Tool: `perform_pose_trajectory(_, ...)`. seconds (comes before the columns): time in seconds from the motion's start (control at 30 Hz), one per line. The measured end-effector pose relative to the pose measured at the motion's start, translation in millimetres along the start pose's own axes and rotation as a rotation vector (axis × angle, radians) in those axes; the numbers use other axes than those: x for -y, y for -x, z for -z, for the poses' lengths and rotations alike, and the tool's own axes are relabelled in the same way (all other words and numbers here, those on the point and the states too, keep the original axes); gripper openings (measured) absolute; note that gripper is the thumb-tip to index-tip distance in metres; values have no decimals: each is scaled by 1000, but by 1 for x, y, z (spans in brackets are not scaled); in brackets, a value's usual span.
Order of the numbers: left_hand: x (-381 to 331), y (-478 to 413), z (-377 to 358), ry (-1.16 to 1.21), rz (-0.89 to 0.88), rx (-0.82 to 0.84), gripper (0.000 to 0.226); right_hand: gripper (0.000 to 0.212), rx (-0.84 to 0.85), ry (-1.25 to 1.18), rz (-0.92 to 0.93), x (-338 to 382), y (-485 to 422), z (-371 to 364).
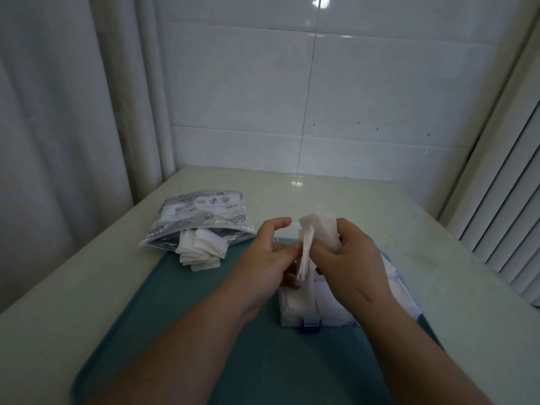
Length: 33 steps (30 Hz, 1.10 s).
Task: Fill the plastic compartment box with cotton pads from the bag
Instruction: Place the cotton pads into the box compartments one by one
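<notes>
White tiles cover the wall behind a pale table, with a curtain hanging on the left and blinds on the right. A teal mat lies on the near part of the table.

The bag lies at the mat's far left corner, mouth toward the person. Loose pads spill from it onto the mat in a fanned heap. It is well to the left of both hands.

The box sits on the mat right of centre, directly beneath the hands and largely hidden by them. Its near edge shows a blue latch, and white pads already fill the compartments I can see.

Above the box, the right hand grips a stack of pads, fingers curled around its lower half while the top fans out above the knuckles. The left hand is just beside it. Its middle fingers and thumb pinch the few pads that droop from the stack's left side toward the box, and its forefinger sticks up free. Both forearms reach in from the bottom edge.
</notes>
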State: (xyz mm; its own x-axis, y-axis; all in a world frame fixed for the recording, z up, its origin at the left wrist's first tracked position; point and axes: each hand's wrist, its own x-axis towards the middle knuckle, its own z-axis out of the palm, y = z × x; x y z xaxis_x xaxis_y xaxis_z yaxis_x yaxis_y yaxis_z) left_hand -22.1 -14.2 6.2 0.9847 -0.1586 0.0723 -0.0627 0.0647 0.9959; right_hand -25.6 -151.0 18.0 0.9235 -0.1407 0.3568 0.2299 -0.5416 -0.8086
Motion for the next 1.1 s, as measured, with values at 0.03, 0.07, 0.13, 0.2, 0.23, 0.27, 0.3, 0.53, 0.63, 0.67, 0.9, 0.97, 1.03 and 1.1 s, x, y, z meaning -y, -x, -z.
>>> perform_pose_trajectory(0.03, 0, 0, 0, 0, -5, -7, 37, 16, -7, 17, 4, 0, 0, 1)
perform_pose_trajectory(0.07, 1, -1, 0, -3, -13, -14, 38, 18, -11, 33, 3, 1, 0, 1)
perform_pose_trajectory(0.13, 3, -2, 0, -19, -37, -28, 40, 20, -12, 56, -5, 2, 0, 3)
perform_pose_trajectory(0.2, 4, -3, 0, -43, -56, -36, 43, 21, -18, 60, -1, 1, -1, 3)
perform_pose_trajectory(0.23, 4, -4, 0, -47, -62, -40, 44, 22, -22, 55, 5, 0, -1, 3)
perform_pose_trajectory(0.27, 4, -4, 0, -40, -66, -49, 44, 22, -23, 49, 12, 0, -1, 3)
perform_pose_trajectory(0.3, 5, -5, 1, -25, -66, -64, 44, 20, -21, 41, 16, 0, -1, 4)
perform_pose_trajectory(0.53, 10, -11, 7, -38, -144, -260, 42, 15, -94, -97, -52, -1, -3, 11)
perform_pose_trajectory(0.63, 11, -11, 9, -121, -204, -364, 40, 30, -90, -255, -123, 2, -4, 17)
perform_pose_trajectory(0.67, 10, -10, 8, -149, -222, -386, 38, 28, -53, -286, -128, 3, -3, 17)
perform_pose_trajectory(0.9, 8, -8, 3, -147, -206, -357, 32, 12, 148, -127, -80, -2, -1, 0)
perform_pose_trajectory(0.97, 7, -8, 3, -89, -182, -325, 33, 18, 129, -94, -94, -3, -1, -2)
perform_pose_trajectory(1.03, 6, -7, 4, -40, -153, -294, 33, 25, 152, -106, -130, -3, -2, 0)
perform_pose_trajectory(1.1, 5, -7, 4, 12, -136, -267, 33, 25, 180, -118, -148, -2, -3, 3)
